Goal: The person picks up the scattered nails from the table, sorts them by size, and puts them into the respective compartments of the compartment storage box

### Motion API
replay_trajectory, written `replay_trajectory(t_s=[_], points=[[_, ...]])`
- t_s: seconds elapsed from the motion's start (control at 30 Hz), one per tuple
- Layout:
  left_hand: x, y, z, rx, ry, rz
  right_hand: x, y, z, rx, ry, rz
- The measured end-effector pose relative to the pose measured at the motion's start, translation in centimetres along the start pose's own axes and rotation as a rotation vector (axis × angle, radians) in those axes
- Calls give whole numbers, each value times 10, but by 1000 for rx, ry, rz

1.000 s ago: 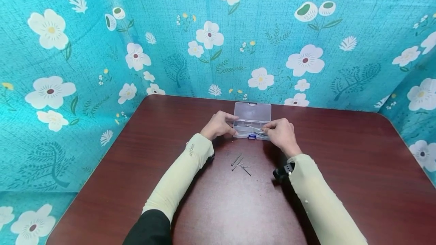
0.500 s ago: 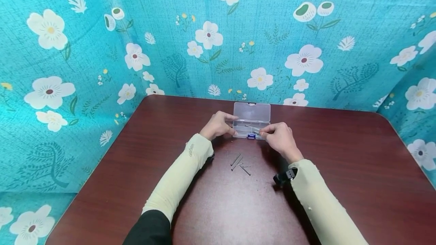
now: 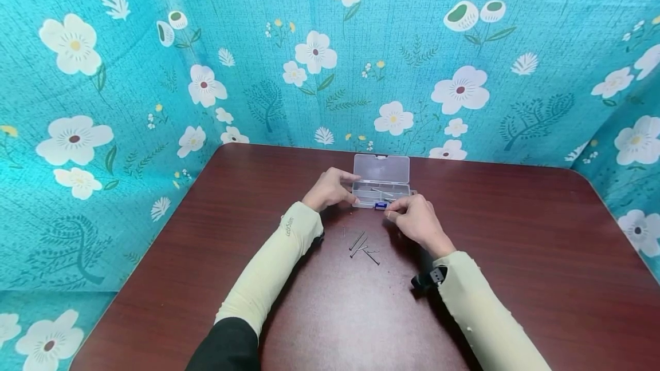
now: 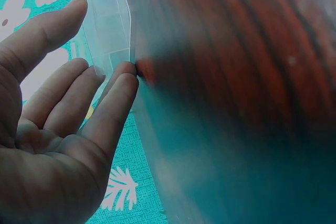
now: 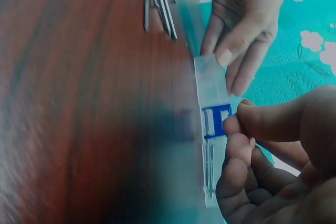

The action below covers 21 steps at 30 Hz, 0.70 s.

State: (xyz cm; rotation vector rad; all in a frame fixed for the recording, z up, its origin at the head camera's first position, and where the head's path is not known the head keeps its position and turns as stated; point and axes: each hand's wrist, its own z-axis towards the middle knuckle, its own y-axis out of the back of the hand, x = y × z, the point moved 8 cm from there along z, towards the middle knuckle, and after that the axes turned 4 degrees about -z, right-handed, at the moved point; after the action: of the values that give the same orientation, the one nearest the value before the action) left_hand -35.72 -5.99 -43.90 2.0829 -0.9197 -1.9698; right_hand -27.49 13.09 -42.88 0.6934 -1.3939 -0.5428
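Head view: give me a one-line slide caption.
Left hand grips an open clear box, right hand at its blue latch, loose metal fasteners lying on the table in front.

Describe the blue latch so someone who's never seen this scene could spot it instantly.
Near the far edge of the reddish-brown table, find the clear plastic box with its lid raised. The blue latch sits about midway along its near side, just by the right hand. Its deep blue sets it apart from the rest of the colourless box.

Curtained nook: floral turquoise cloth [image 3: 361, 85] behind and beside a brown table [image 3: 515, 233]
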Motion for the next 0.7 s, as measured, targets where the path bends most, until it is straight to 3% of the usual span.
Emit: replay_trajectory(t_s=[0.27,0.7], points=[[-1,-1,0,5,-1,15,15,-19,-5,88,47,11],[-1,-1,0,5,1,17,36,-49,-10,294,263,-81]])
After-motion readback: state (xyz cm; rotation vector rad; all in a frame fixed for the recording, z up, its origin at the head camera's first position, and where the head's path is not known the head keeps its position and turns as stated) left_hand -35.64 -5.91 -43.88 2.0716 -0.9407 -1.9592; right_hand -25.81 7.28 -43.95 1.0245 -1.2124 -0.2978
